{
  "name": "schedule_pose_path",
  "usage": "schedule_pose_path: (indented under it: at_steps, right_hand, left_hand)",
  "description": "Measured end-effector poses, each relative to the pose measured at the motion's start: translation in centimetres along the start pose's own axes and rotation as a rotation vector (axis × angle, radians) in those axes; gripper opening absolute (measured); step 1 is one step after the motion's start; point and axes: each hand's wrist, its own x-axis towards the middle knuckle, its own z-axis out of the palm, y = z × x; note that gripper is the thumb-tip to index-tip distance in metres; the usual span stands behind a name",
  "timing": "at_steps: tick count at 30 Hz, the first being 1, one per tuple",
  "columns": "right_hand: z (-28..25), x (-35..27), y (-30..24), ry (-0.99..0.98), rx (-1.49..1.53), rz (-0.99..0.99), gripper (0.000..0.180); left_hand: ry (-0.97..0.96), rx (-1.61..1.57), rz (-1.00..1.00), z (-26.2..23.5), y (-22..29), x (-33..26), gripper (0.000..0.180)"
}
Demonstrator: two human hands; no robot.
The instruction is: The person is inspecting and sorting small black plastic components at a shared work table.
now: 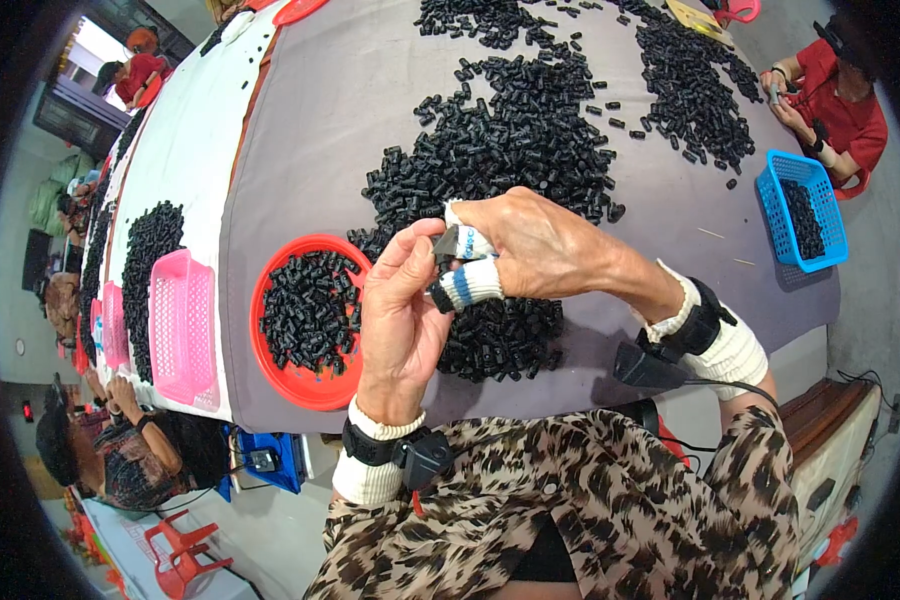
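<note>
My left hand (402,318) is closed in a pinch, thumb and fingertips on a small dark piece (447,245) held up over the table. Coming in from the other side, my right hand (545,243) closes on the same piece, its thumb and forefinger wrapped in white cloth bands with blue marks. The fingers hide much of the piece. Behind and beneath both hands spreads a large heap of short black cylindrical parts (505,140). Just left of my left hand stands a round red basin (263,352) holding more of these parts.
The grey-covered table (310,170) has another black heap (692,95) at far right. A blue basket (838,235) stands at its right edge, near a seated person in red. Pink baskets (183,330) line the white table at left, where another person works. A red stool (185,550) stands lower left.
</note>
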Motion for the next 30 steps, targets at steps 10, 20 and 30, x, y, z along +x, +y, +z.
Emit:
schedule_pose_path:
  at_steps: [10, 20, 30]
  right_hand:
    - [-0.3, -0.6, 0.1, -0.058, -0.021, 0.047, 0.032]
    - [-0.2, -0.4, 0.5, -0.028, -0.014, 0.033, 0.034]
    - [0.5, -0.6, 0.8, -0.008, 0.096, -0.035, 0.036]
  left_hand:
    - [-0.059, -0.033, -0.031, -0.5, -0.3, 0.0, 0.020]
    - [-0.075, -0.034, -0.023, -0.4, -0.4, 0.0, 0.020]
    - [-0.065, -0.102, -0.003, -0.5, 0.1, 0.2, 0.021]
